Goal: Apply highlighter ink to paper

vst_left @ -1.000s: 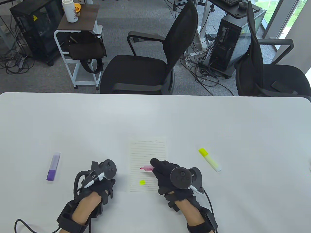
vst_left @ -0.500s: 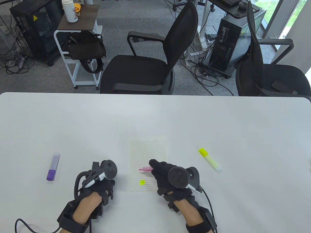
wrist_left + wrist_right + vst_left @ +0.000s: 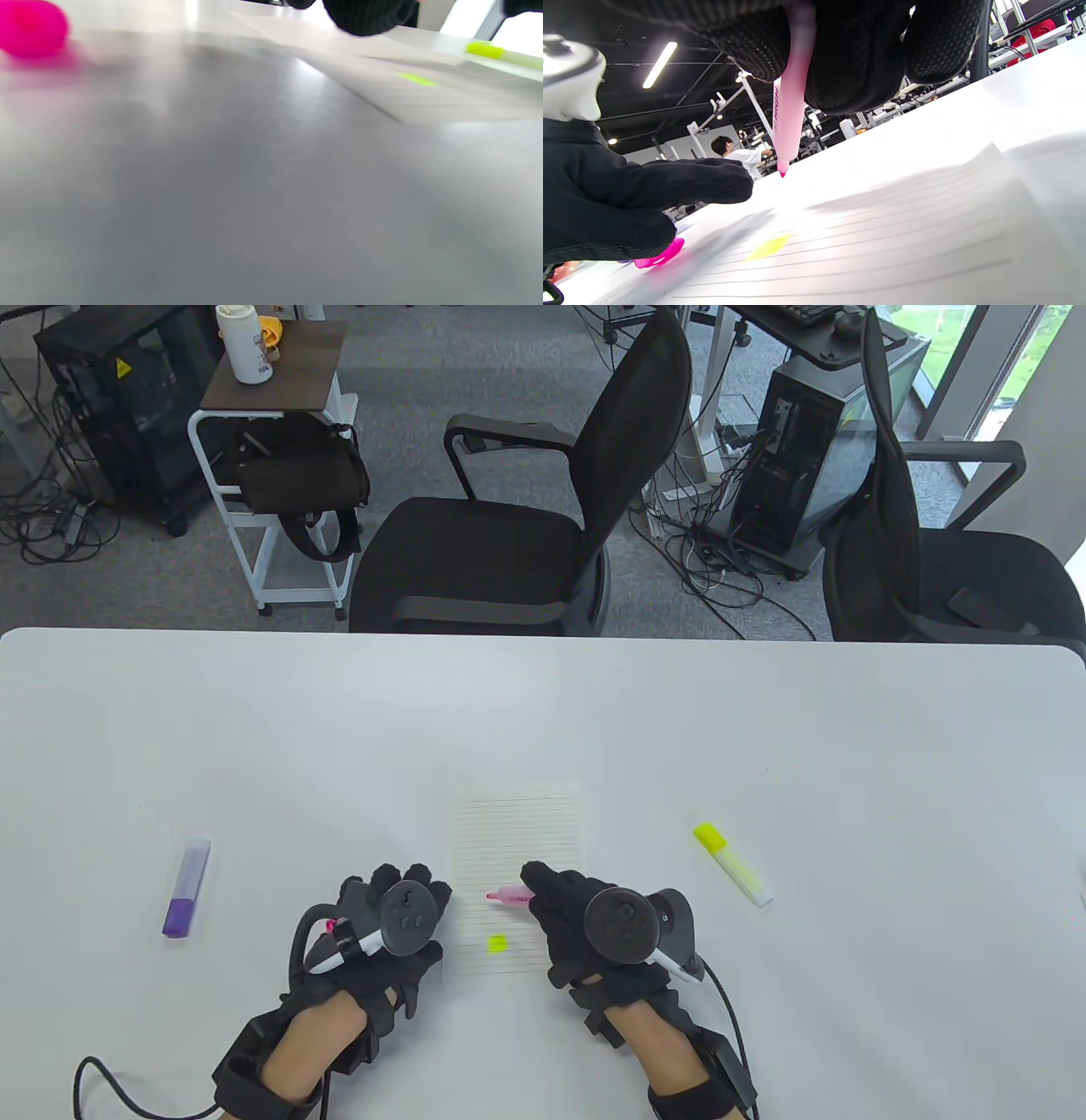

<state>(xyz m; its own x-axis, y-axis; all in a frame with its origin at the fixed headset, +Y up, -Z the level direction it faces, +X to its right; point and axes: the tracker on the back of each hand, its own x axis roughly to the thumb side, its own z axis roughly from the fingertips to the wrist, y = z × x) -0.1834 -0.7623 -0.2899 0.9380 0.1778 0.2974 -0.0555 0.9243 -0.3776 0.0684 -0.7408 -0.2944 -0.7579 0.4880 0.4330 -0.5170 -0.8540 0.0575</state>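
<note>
A lined paper [image 3: 519, 831] lies on the white table [image 3: 543, 712] and bears a small yellow mark [image 3: 497, 942]. My right hand [image 3: 533, 891] grips an uncapped pink highlighter [image 3: 509, 895] over the middle of the paper. In the right wrist view its tip [image 3: 782, 173] hovers a little above the sheet [image 3: 903, 237]. My left hand [image 3: 407, 892] lies with fingers spread at the paper's left edge. A pink cap [image 3: 657, 255] sits at the underside of that hand; whether the hand holds it is unclear. The cap also shows in the left wrist view [image 3: 29, 25].
A capped purple highlighter [image 3: 187, 889] lies on the table to the left. A capped yellow highlighter [image 3: 732, 864] lies to the right of the paper and also shows in the left wrist view [image 3: 500, 54]. Two office chairs [image 3: 526, 551] stand beyond the far edge.
My left hand has moved right toward the paper and spread its fingers from a curled pose. My right hand with the pink highlighter shifted slightly left, then stayed put.
</note>
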